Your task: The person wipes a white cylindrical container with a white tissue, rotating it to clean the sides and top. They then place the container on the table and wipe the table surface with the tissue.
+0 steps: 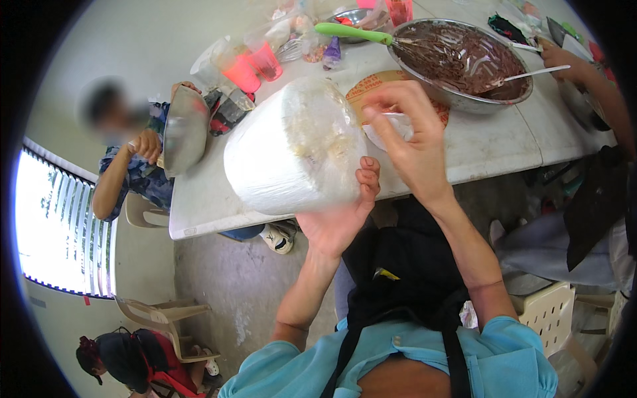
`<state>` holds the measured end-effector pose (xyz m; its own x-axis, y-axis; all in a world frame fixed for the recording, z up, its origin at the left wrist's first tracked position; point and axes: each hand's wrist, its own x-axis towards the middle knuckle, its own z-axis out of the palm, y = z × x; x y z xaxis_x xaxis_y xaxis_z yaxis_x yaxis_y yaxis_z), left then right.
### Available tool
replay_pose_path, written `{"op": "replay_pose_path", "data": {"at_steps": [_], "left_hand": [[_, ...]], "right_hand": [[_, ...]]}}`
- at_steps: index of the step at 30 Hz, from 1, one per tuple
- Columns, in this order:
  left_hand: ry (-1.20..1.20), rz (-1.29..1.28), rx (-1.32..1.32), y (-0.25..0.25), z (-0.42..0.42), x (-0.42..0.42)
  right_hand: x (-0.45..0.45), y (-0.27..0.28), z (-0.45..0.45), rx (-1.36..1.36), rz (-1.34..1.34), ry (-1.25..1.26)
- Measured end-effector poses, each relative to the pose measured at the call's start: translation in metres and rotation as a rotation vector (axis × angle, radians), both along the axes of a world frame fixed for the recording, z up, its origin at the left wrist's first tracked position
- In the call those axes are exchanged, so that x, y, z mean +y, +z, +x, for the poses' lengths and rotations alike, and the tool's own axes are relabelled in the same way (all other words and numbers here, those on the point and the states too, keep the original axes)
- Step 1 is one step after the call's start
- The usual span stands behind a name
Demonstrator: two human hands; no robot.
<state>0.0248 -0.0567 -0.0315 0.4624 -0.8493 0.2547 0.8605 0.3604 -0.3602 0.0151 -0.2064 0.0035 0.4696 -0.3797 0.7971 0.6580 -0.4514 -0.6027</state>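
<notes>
My left hand (343,214) supports a large white cylinder wrapped in clear plastic film (264,149) from below, its fingers curled up around the near edge. The wrapped end, with crumpled film, faces right. Beside that end my right hand (413,134) is raised, thumb and fingers curved towards each other; whether something thin is between the fingertips cannot be told. Behind it on the table lies a brown paper piece with red print (380,79), with a small white round item (393,130) on it.
A steel bowl of chocolate mixture (463,64) holds a green-handled whisk (353,33) and a white-handled utensil (535,73). Pink cups (241,74) and a purple piping bag (332,52) stand on the white table (497,149). A person at left holds a steel bowl (186,132); another person's hand is at right.
</notes>
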Motion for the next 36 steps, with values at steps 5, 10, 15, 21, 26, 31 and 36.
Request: {"op": "replay_pose_path", "data": {"at_steps": [5, 10, 15, 21, 26, 31, 36], "left_hand": [[0.313, 0.137, -0.204, 0.007, -0.002, 0.005], [0.675, 0.320, -0.483, -0.014, 0.007, 0.008], [1.018, 0.834, -0.518, -0.038, 0.017, 0.046], [1.045, 1.036, -0.797, -0.039, 0.015, 0.060], [1.392, 1.005, -1.381, -0.001, 0.010, 0.032], [1.491, 0.996, -1.802, 0.016, -0.002, 0.017], [1.390, 1.033, -1.765, 0.011, -0.005, 0.017]], "right_hand": [[0.026, 0.008, -0.045, -0.038, -0.245, 0.127], [0.045, -0.007, -0.048, 0.071, 0.024, 0.488], [0.026, -0.019, -0.036, 0.271, 0.349, 0.867], [-0.016, -0.014, -0.025, 0.388, 0.459, 0.901], [-0.021, -0.013, -0.055, 0.246, 0.055, 0.697], [-0.026, -0.022, -0.057, 0.102, -0.082, 0.530], [-0.022, -0.037, -0.052, 0.020, 0.088, 0.658]]}}
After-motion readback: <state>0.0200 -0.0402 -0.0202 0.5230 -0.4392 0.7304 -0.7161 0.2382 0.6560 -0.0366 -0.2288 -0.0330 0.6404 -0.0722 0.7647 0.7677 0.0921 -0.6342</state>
